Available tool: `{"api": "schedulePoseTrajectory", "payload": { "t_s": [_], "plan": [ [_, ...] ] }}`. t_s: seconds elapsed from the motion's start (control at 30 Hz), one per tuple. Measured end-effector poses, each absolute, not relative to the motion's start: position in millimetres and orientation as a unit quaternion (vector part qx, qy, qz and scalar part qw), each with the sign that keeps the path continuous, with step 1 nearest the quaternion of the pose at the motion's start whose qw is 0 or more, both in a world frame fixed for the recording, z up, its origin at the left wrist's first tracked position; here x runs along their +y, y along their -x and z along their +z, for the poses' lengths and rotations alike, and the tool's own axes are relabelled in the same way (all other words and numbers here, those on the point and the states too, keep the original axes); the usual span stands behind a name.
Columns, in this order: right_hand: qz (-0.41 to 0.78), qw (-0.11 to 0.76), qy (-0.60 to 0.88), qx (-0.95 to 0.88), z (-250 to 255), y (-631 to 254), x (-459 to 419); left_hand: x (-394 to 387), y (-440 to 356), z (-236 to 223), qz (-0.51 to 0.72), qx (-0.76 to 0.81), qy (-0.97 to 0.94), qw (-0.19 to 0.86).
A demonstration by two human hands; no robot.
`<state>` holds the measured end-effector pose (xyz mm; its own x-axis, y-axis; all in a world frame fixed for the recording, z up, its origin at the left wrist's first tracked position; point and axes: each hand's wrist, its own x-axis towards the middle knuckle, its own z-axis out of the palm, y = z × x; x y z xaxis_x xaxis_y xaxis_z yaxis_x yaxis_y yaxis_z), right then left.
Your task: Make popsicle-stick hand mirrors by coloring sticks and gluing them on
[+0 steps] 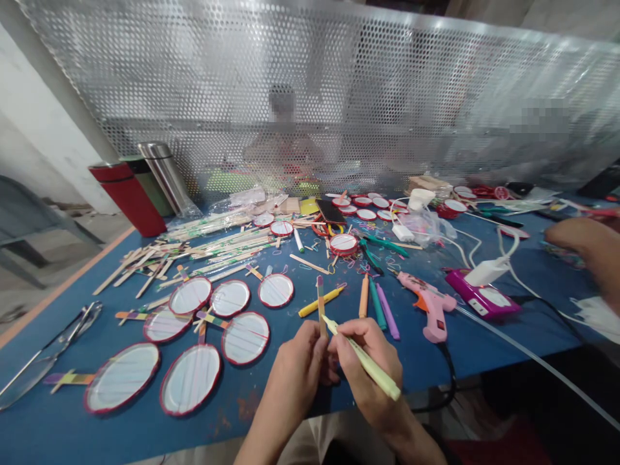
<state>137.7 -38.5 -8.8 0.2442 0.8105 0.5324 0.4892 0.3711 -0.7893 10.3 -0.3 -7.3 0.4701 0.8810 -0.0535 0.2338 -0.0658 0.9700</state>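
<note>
Left hand [301, 361], grip clamped on a striped stick [320, 294] over the counter [138, 439], and right hand [379, 349], grip round a pale marker [380, 380], stand between red-rimmed discs [123, 378] and a glue gun [430, 300]

Pale yellow marker [372, 367] in right fingers [357, 328], apparently touching the color-banded stick [320, 297] in left fingers [318, 352].

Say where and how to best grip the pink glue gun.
Probably by the handle, coming from the near side: the glue gun lies on its side, handle toward the camera, nozzle pointing away and left. The black cable at the handle's end makes a grip higher up, near the orange trigger, look better.
</note>
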Motion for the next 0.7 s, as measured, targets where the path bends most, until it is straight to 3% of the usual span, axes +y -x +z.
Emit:
{"api": "schedulePoseTrajectory", "payload": {
  "t_s": [0.7],
  "plan": [
    [0.109,0.587,0.541,-0.592,-12.0,-137.3,-37.8,1.1,-12.5,-7.5,0.307,0.419,-0.657,0.546]
  ]
}}
